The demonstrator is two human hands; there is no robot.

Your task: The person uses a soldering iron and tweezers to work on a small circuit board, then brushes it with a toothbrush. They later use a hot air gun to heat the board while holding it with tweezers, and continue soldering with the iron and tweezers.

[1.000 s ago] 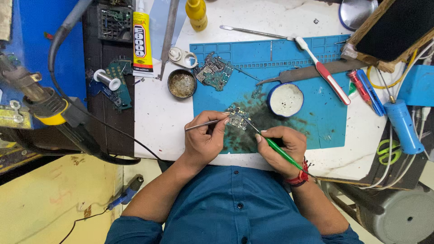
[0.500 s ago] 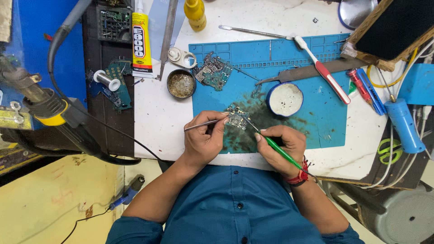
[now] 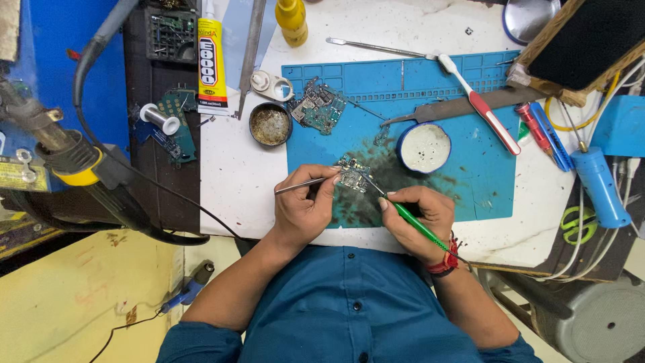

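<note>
Unmoved left grip (image 3: 302,208), tight around tweezers (image 3: 306,183)

Toothbrush (image 3: 478,99), glue tube (image 3: 211,64), yellow bottle (image 3: 292,20) & scissors (image 3: 575,225) on bench.

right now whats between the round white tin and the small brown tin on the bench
In the head view, a second circuit board lies on the blue mat between the white tin and the brown tin.

You're at an electronics repair bench: blue silicone work mat (image 3: 470,168), loose circuit boards (image 3: 318,105), flux tin (image 3: 271,124), soldering-station handpiece (image 3: 74,158).
</note>
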